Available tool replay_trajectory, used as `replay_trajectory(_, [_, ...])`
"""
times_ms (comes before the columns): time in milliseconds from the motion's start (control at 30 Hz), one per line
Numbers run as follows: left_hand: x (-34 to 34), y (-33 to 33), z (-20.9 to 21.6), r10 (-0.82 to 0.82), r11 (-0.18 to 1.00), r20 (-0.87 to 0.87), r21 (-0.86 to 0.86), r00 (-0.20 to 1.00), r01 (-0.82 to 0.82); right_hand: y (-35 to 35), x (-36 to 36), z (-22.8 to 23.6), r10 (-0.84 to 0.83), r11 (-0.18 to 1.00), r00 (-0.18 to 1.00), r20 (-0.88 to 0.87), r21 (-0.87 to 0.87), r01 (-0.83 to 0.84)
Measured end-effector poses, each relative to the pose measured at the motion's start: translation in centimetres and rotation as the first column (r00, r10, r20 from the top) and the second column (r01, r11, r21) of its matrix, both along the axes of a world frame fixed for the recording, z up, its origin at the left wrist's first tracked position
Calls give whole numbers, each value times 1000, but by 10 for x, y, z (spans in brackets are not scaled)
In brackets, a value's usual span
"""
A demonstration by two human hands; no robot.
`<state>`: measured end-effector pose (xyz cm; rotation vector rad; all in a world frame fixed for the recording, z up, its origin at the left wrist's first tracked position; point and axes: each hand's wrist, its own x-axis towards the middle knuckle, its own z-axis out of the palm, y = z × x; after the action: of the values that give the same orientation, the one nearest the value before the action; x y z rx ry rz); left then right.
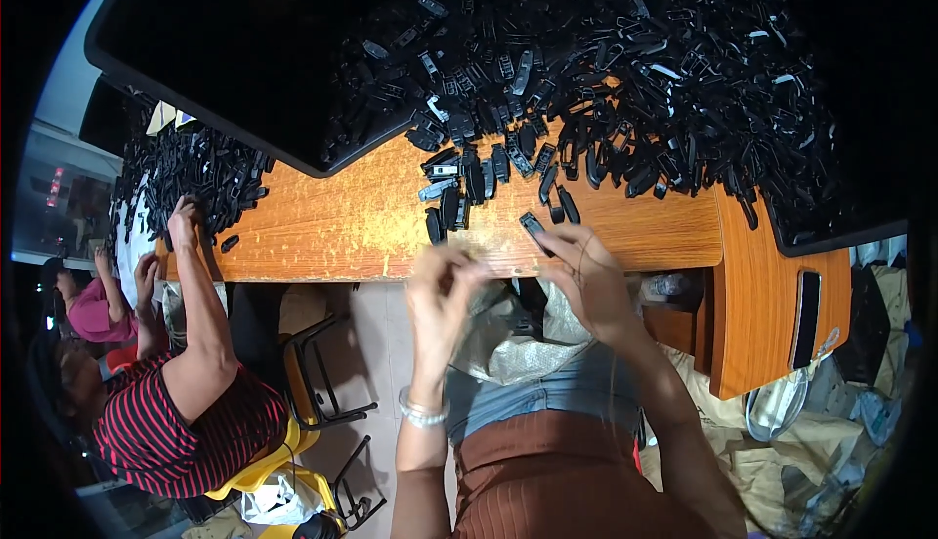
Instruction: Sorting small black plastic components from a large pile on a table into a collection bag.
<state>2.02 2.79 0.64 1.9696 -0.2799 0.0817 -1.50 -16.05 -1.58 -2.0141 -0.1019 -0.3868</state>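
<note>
At the table's front edge, my right hand (pixel 588 275) pinches a small black plastic piece (pixel 532 226), long and narrow with rounded ends, by its near end. My left hand (pixel 440 290), with a pale bracelet at its wrist, hovers near the same edge, its fingertips smeared by motion. I cannot make out whether anything is in them. Just beyond that hand lies a loose cluster of similar black pieces (pixel 449 205). A large pile of such pieces (pixel 664 89) spreads behind it. Below my hands, a whitish woven sack (pixel 513 358) lies open on my lap.
Black trays (pixel 332 163) rest on the wooden table (pixel 322 216) under the pile. To the left, a co-worker in a striped top (pixel 195 422) reaches into another pile (pixel 195 172). A drawer front (pixel 782 314) and brown sacks (pixel 782 461) are on my right.
</note>
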Motion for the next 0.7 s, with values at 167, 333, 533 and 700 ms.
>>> replay_trajectory(167, [33, 10, -9, 174, 869, 192, 432, 966, -243, 5, 1, 0, 189, 950, 981, -41, -245, -194])
replay_trajectory(333, [35, 22, -17, 227, 839, 266, 435, 937, -327, -13, 7, 10, 235, 965, 972, -20, -119, -235])
replay_trajectory(533, [15, 15, -7, -130, 854, -319, -517, 939, -58, -26, 36, -5, -232, 940, 972, -38, -266, 214])
replay_trajectory(700, [3, 0, -15, -331, 662, -282, -749, 900, 9, -22, 28, -1, -209, 978, 969, -130, -39, 206])
